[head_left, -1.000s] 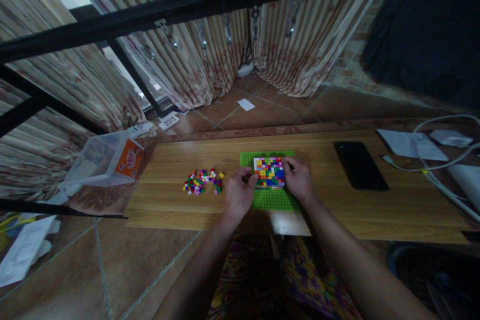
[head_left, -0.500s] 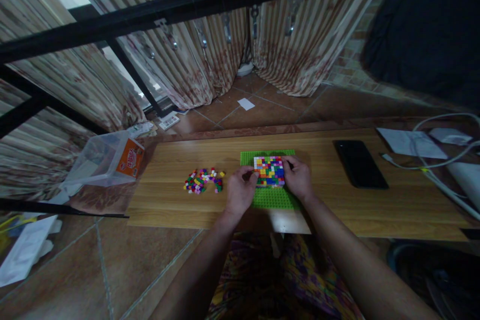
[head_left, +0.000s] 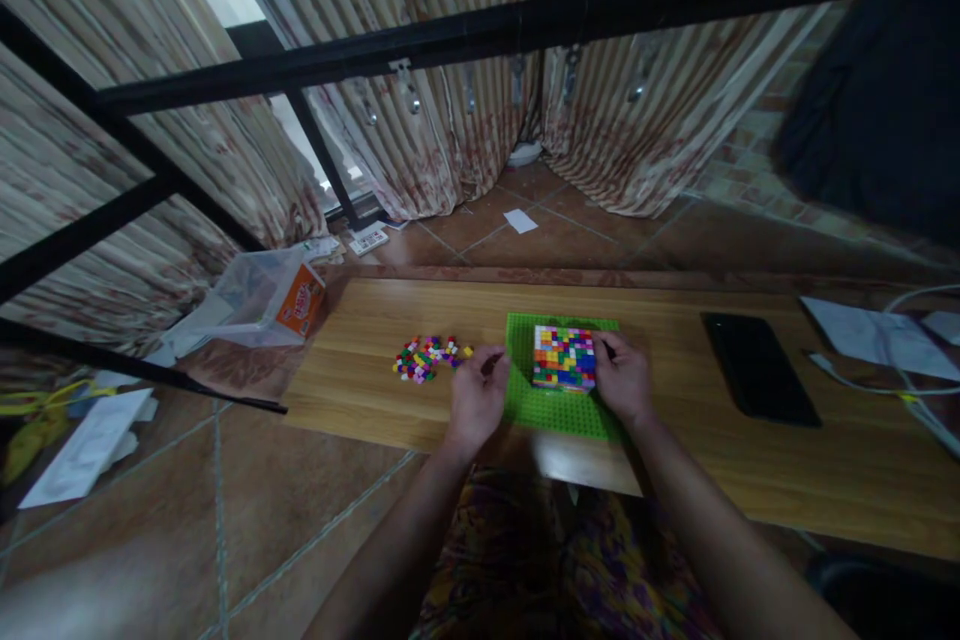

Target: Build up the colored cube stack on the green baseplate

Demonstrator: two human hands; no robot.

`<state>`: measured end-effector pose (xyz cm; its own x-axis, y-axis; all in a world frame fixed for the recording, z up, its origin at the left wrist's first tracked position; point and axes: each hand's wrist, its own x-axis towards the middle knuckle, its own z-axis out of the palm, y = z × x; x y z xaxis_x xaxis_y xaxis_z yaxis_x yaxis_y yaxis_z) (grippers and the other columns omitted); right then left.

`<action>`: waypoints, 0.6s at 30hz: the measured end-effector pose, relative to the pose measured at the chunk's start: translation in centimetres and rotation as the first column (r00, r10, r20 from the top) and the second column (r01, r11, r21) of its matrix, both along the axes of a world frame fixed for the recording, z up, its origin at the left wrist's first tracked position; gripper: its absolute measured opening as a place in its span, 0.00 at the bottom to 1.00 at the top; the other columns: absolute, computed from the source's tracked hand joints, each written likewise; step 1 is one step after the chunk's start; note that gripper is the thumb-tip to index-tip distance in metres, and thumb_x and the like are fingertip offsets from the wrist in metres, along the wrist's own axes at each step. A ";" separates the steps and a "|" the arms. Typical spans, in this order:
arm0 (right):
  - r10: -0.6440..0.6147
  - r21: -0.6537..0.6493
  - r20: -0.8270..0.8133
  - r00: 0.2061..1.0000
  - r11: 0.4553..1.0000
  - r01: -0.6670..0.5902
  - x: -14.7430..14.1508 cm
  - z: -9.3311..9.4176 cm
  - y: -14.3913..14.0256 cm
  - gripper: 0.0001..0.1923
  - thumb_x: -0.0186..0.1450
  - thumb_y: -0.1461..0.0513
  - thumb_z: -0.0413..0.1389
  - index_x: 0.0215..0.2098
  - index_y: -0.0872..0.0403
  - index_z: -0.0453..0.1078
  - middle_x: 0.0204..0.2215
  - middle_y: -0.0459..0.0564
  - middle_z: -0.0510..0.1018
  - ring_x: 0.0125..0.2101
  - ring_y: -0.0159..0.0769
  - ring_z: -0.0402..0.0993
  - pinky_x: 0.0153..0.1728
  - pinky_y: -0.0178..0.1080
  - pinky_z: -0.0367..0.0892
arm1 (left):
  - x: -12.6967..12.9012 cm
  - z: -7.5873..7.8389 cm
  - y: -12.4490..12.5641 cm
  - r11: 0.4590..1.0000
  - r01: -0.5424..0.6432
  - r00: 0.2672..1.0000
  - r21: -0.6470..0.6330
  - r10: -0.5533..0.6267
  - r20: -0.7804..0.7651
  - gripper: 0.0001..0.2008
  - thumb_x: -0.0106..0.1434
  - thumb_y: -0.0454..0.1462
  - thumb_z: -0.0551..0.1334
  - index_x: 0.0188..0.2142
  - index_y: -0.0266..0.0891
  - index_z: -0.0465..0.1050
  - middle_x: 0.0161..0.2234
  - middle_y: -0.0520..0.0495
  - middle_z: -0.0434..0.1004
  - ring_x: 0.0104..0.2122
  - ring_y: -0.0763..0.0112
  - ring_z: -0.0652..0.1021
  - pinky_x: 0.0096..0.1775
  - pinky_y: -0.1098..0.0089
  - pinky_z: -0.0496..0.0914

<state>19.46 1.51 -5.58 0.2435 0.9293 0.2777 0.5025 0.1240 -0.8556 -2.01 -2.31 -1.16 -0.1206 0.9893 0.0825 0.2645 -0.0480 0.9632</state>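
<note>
A square block of many-coloured toy bricks (head_left: 564, 356) sits on a green studded baseplate (head_left: 559, 417) on the table. My right hand (head_left: 627, 384) is at the block's right side, its thumb and fingers bent against that edge. My left hand (head_left: 478, 402) is beside the baseplate's left edge, apart from the block. A dark gap shows between its thumb and curled forefinger, and I see nothing held there. Left of it lies a loose heap of small coloured bricks (head_left: 424, 360).
The wooden table (head_left: 352, 320) carries a black phone (head_left: 759, 367) on the right, near a paper sheet (head_left: 874, 335) and white cables (head_left: 847, 380). A clear plastic box (head_left: 259, 295) with an orange label stands off the left end. A black metal bar (head_left: 465, 38) crosses ahead.
My left hand has come away from the block and moved left to the baseplate's edge. The right hand stays at the block's right side. The camera view has shifted left.
</note>
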 end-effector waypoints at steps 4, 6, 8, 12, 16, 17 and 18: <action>-0.015 -0.006 0.015 1.000 1.000 0.015 0.2 -0.2 -0.1 0.19 0.65 0.52 0.48 0.35 0.54 0.76 0.34 0.53 0.80 0.35 0.42 0.75 0.38 0.42 0.68 | -4.3 -0.5 -1.8 0.997 -0.077 0.994 0.008 0.077 -0.083 0.09 0.60 0.38 0.60 0.39 0.37 0.75 0.37 0.45 0.79 0.37 0.69 0.78 0.41 0.69 0.71; -0.019 -0.010 0.017 1.000 1.000 0.019 0.3 -0.4 -0.1 0.18 0.64 0.52 0.48 0.36 0.54 0.76 0.34 0.53 0.80 0.35 0.42 0.75 0.38 0.42 0.68 | -6.7 -0.7 -2.7 0.981 -0.189 0.973 -0.033 0.183 -0.139 0.09 0.59 0.38 0.60 0.38 0.37 0.74 0.38 0.44 0.80 0.38 0.67 0.79 0.41 0.69 0.71; -0.022 -0.012 0.020 1.000 1.000 0.022 0.4 -0.6 -0.1 0.18 0.64 0.52 0.49 0.35 0.53 0.76 0.34 0.52 0.80 0.34 0.41 0.76 0.37 0.41 0.69 | -8.8 -0.7 -3.4 0.954 -0.277 0.936 -0.111 0.241 -0.258 0.10 0.59 0.39 0.60 0.39 0.37 0.74 0.35 0.45 0.80 0.35 0.67 0.79 0.39 0.69 0.71; -0.039 -0.024 0.027 0.999 0.999 0.040 0.3 -0.6 -0.1 0.17 0.64 0.53 0.49 0.35 0.52 0.76 0.34 0.51 0.80 0.34 0.41 0.76 0.35 0.40 0.69 | -11.8 -0.2 -4.0 0.910 -0.401 0.837 -0.103 0.318 -0.446 0.11 0.60 0.38 0.59 0.40 0.38 0.75 0.36 0.44 0.80 0.36 0.66 0.79 0.40 0.69 0.71; -0.055 -0.041 0.034 0.998 0.998 0.057 0.3 -0.7 -0.1 0.17 0.64 0.53 0.49 0.36 0.53 0.76 0.35 0.52 0.81 0.35 0.41 0.76 0.37 0.41 0.69 | -13.2 0.0 -3.4 0.889 -0.451 0.763 -0.081 0.337 -0.552 0.12 0.61 0.39 0.58 0.42 0.38 0.75 0.37 0.44 0.80 0.36 0.66 0.79 0.40 0.68 0.71; -0.054 -0.047 0.035 0.998 0.997 0.056 0.4 -0.8 -0.1 0.17 0.64 0.53 0.49 0.36 0.53 0.76 0.35 0.52 0.81 0.35 0.42 0.77 0.38 0.41 0.69 | -13.5 -0.1 -3.1 0.886 -0.457 0.754 -0.079 0.339 -0.563 0.12 0.61 0.39 0.58 0.42 0.39 0.75 0.37 0.44 0.80 0.36 0.66 0.79 0.40 0.68 0.71; -0.050 -0.049 0.039 0.998 0.997 0.052 0.4 -0.8 -0.1 0.18 0.64 0.53 0.48 0.37 0.53 0.76 0.36 0.52 0.80 0.36 0.42 0.77 0.38 0.41 0.69 | -13.7 -0.2 -2.7 0.884 -0.461 0.746 -0.077 0.339 -0.573 0.12 0.61 0.39 0.58 0.43 0.39 0.75 0.38 0.43 0.80 0.36 0.66 0.79 0.40 0.68 0.71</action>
<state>19.86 1.43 -6.37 0.2815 0.9288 0.2410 0.5392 0.0547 -0.8404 -15.70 -4.99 -1.33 -0.5061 0.8604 0.0598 0.6824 0.3571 0.6378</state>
